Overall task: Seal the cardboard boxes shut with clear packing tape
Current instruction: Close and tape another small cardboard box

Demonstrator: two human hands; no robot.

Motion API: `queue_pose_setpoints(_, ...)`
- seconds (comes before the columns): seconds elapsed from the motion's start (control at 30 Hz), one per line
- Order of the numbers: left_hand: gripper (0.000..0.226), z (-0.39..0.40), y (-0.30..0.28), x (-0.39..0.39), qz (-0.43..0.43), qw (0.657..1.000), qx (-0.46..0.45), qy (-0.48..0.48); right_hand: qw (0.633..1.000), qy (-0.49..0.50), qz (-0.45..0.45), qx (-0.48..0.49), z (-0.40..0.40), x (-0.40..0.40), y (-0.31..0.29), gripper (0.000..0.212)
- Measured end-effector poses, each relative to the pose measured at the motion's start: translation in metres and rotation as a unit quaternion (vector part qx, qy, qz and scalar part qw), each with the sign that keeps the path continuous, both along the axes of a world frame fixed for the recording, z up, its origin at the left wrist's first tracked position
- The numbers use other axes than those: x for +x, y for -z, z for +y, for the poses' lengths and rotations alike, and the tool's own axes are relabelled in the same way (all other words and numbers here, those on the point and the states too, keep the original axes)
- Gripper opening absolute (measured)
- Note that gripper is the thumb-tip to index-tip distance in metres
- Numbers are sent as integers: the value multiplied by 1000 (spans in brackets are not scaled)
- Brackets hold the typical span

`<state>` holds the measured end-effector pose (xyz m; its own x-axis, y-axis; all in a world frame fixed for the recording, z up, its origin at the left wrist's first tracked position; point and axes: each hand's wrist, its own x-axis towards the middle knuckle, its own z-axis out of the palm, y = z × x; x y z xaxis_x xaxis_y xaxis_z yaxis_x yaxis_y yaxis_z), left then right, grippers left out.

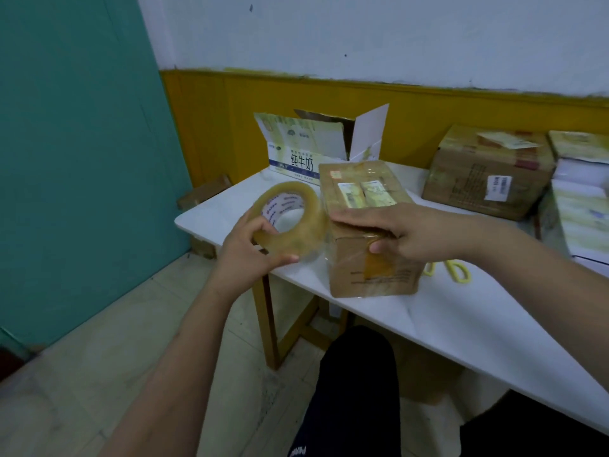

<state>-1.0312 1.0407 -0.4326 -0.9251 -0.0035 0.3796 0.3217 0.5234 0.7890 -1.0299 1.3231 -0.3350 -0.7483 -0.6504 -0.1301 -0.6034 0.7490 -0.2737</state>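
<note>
While the cardboard box point(369, 225) sits mid-frame on the white bench point(461, 311), your right hand point(405, 232) lies flat on its top, thumb pressing the front, and your left hand point(250, 249) grips the tape roll point(293, 222) just left of it.

— What's the person wearing?
— Nothing on the forearms: the left hand point(255, 247) and right hand point(408, 230) are bare, no sleeves showing. Dark trousers point(356, 390) at bottom centre, small white lettering near the lower edge.
</note>
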Motion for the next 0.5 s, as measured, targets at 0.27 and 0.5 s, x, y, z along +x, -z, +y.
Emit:
queue_pose_setpoints(0.27,61,41,4,-1,4,996,13,-83,994,32,73,-67,4,18,9,46)
queue_pose_setpoints(0.5,54,29,-2,1,-22,1000,-14,8,935,166,310,-38,-44,29,45,77)
